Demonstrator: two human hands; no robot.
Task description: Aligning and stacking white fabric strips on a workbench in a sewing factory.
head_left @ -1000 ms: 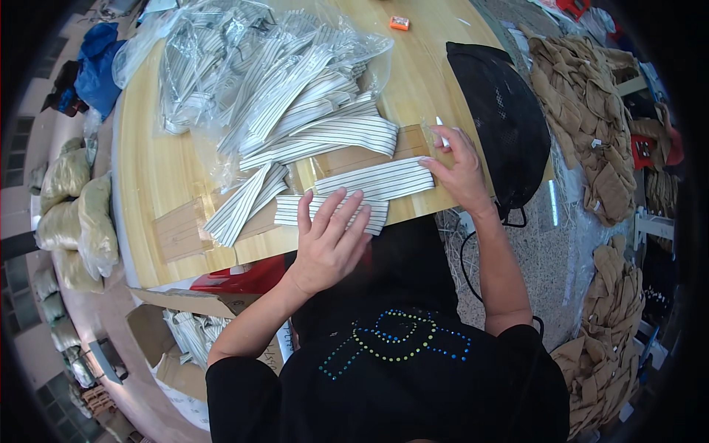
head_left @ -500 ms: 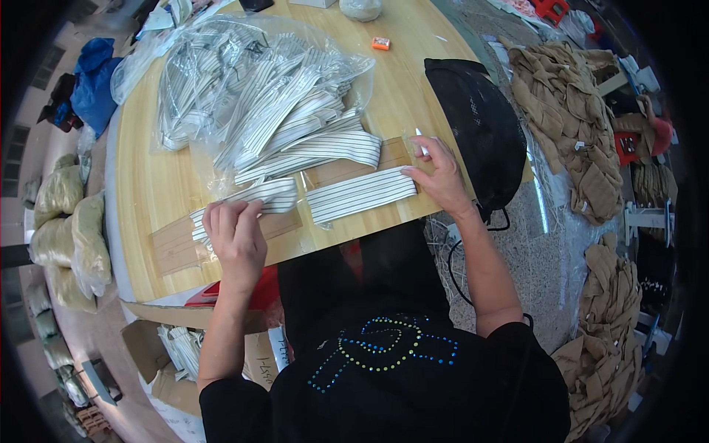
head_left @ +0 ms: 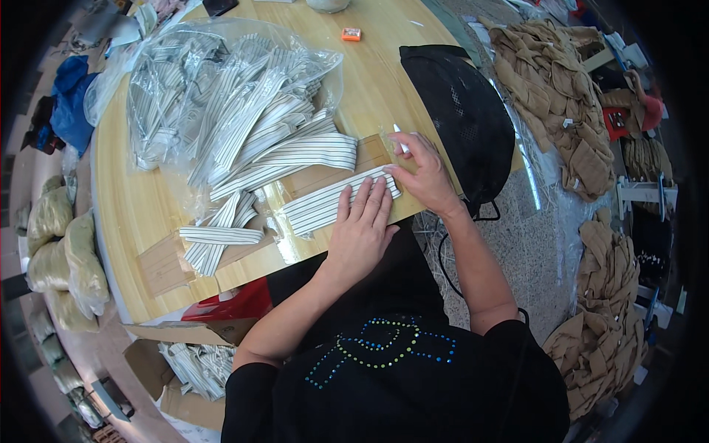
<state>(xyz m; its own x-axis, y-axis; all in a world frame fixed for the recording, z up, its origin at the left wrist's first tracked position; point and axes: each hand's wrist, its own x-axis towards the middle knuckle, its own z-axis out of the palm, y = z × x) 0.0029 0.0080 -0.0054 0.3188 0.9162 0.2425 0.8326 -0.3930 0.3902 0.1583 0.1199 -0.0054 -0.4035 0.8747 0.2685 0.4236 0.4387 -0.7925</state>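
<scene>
"So, how much could you actually make out?"

"Not everything. The left grip (head_left: 362, 232) hid part of the striped strip (head_left: 317, 204), which lay flat near the close edge of the counter (head_left: 377, 81). A whitish container (head_left: 327, 4) and a dark flat object (head_left: 219, 6) were cut off at the top of the view."

"And how were the arms posed?"

"Both forearms came up from below, slanting inward. The left grip lay palm down on the strip, fingers nearly straight and slightly parted, closed around nothing. The right grip (head_left: 427, 177) was bent, its curled fingers clamped on a white pointed tool (head_left: 401, 142) that pointed away from the body. Its thumb tip was at the strip's right end."

"What lay around them?"

"Crossed striped pieces (head_left: 221, 235) sat to the left. Farther off was a clear bag (head_left: 330, 74) full of more, its glare blurring the folds."

"Any writing?"

"A pale tag (head_left: 568, 122) showed on the brown garments (head_left: 554, 81) at the right, too tiny to read. Dark marks on the orange packet (head_left: 351, 34) were too small as well, and the lines on the cardboard strip (head_left: 336, 164) looked faint."
</scene>
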